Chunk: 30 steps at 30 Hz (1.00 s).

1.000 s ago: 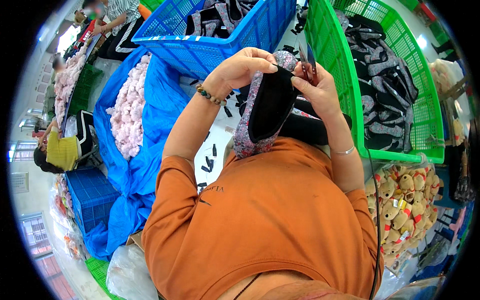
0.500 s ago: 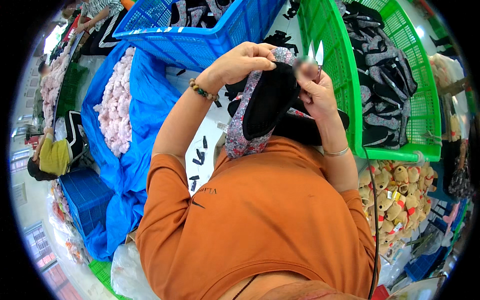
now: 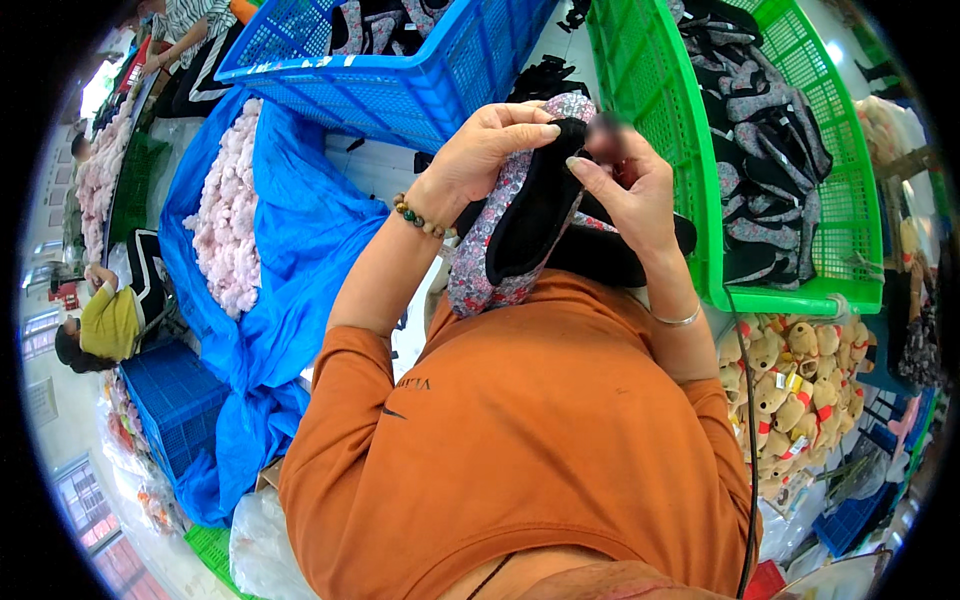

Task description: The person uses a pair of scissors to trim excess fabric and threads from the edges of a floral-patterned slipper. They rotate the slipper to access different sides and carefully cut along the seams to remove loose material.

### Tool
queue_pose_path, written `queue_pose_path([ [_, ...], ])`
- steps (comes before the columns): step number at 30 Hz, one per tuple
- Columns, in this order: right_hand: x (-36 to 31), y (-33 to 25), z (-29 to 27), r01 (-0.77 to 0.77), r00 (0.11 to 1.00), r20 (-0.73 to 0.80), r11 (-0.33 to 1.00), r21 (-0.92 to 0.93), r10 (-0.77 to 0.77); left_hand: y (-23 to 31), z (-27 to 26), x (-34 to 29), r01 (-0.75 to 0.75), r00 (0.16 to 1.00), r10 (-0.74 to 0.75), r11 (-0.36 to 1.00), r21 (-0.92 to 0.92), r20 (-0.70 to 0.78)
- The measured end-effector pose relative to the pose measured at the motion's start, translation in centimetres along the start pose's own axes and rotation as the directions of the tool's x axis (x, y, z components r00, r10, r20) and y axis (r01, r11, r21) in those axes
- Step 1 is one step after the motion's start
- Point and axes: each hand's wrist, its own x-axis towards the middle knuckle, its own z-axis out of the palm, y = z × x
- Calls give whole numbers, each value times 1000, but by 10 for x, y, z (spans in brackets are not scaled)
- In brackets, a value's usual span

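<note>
Grey floral slipper, black inside

An orange shirt with dark print is worn with a beaded bracelet and silvery bangle.

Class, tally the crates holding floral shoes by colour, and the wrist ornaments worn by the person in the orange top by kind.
Blue crate: 1
Green crate: 1
Beaded bracelet: 1
Silver-coloured bangle: 1
Total: 4

Bright, even light; glare upper left; fisheye edges bent, rim black; blurred patch at right fingers.
</note>
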Motion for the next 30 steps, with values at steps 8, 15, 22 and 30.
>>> queue_pose_path([
  [8, 15, -23, -5, 385, 918, 104, 797, -466, -382, -3, 15, -4, -201, 978, 207, 927, 317, 16],
  [15, 16, -35, -10, 132, 991, 5, 958, -256, -135, -8, 19, -4, -208, 970, 241, 857, 471, -10],
  [22, 8, -38, -30, -23, 980, -190, 985, 172, 56, -6, 22, -3, -138, 977, 200, 852, 505, -71],
  [30, -6, -41, -29, 233, 956, 26, 701, -674, -293, -5, 30, -5, -176, 966, 249, 835, 521, -73],
])
